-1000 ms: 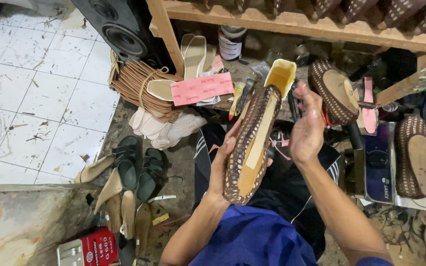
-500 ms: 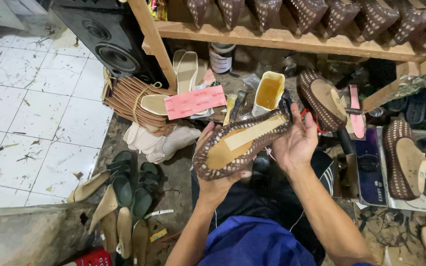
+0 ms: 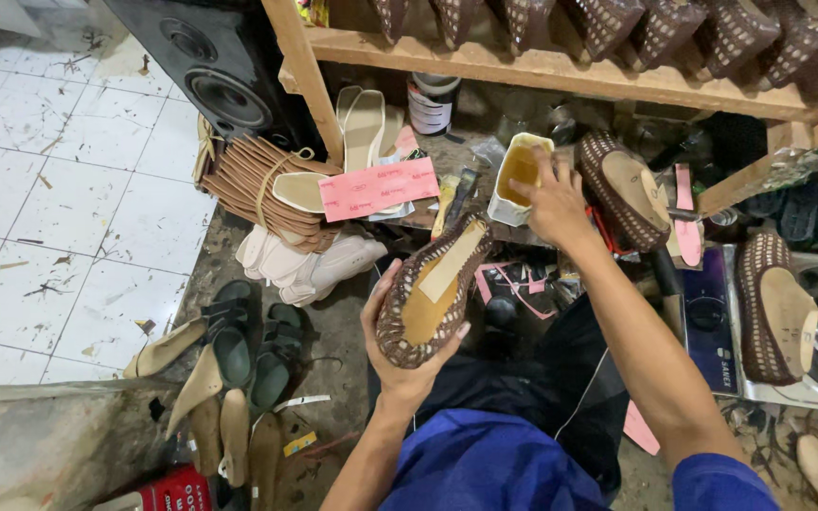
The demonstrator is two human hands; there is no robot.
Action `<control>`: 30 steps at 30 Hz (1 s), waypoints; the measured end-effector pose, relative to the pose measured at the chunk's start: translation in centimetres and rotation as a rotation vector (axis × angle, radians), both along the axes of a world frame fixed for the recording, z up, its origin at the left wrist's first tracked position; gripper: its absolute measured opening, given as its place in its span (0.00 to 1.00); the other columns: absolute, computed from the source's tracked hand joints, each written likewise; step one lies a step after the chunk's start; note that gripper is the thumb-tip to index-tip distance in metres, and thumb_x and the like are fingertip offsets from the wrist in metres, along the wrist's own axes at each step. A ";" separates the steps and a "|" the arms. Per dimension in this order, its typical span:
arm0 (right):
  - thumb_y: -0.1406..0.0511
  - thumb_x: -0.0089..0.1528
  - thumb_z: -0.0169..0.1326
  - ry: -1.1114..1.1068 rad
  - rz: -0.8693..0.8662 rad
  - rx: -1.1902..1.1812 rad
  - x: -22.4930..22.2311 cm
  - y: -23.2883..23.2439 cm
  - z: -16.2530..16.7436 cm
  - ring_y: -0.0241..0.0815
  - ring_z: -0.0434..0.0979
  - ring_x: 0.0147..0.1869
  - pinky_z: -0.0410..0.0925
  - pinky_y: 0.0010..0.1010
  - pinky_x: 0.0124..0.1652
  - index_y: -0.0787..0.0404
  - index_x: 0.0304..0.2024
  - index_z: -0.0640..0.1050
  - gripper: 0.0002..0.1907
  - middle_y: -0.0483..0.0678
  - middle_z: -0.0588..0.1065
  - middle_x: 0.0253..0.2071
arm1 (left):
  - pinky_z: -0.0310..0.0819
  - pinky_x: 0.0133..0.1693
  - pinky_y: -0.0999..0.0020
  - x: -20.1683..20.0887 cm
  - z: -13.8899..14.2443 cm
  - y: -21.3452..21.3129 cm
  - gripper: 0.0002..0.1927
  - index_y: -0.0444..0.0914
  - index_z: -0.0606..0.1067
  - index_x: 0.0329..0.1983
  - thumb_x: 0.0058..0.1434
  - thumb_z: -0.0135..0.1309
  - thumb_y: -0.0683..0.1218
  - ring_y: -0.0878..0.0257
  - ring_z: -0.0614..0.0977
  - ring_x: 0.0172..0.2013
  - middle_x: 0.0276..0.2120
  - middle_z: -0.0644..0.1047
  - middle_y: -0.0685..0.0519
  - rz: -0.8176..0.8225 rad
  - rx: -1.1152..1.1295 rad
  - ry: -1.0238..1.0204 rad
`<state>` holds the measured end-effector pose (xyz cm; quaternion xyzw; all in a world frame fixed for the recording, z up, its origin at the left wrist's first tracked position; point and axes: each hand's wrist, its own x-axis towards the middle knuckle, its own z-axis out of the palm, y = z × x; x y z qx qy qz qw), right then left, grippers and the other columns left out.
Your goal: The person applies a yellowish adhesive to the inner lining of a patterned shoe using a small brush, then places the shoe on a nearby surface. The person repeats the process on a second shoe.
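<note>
My left hand cups the woven shoe sole-up over my lap; my right hand dips pinched fingers into the glue tub. The insole looks bare, gluing not yet begun.

We see the left hand cradling a woven shoe upper sole-up, while the right hand reaches into the glue tub below the wooden shelf.

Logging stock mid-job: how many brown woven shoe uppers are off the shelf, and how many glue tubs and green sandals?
Brown woven shoe uppers with tan insoles: 3 (held in left hand, one by right hand, one at right)
White tub of yellow glue: 1
Dark green strap sandals: 2
Total: 6
</note>
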<state>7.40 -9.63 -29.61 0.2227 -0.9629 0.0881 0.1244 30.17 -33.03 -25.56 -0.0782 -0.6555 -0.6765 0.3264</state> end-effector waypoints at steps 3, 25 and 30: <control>0.72 0.46 0.56 0.045 0.005 -0.018 0.4 0.1 0.8 0.65 0.59 0.70 0.56 0.55 0.62 0.51 0.40 0.87 0.21 0.57 0.67 0.67 | 0.65 0.73 0.52 -0.1 -0.3 0.2 0.50 0.42 0.55 0.70 0.51 0.74 0.36 0.47 0.67 0.73 0.73 0.61 0.38 -0.077 0.054 0.075; 0.45 0.75 0.26 0.088 0.308 -0.667 20.9 -6.7 13.2 0.66 0.47 0.82 0.42 0.54 0.77 0.62 0.65 0.73 0.37 0.59 0.60 0.76 | 0.56 0.74 0.41 -3.3 1.0 2.2 0.40 0.45 0.60 0.68 0.57 0.70 0.42 0.41 0.66 0.73 0.70 0.66 0.41 -0.086 -0.233 0.327; 0.47 0.75 0.29 0.219 0.214 -0.632 20.1 -6.1 13.1 0.59 0.56 0.74 0.47 0.51 0.72 0.56 0.58 0.81 0.33 0.56 0.70 0.66 | 0.58 0.73 0.44 -3.2 0.9 2.0 0.42 0.45 0.60 0.68 0.56 0.71 0.40 0.42 0.67 0.73 0.70 0.66 0.42 -0.085 -0.219 0.318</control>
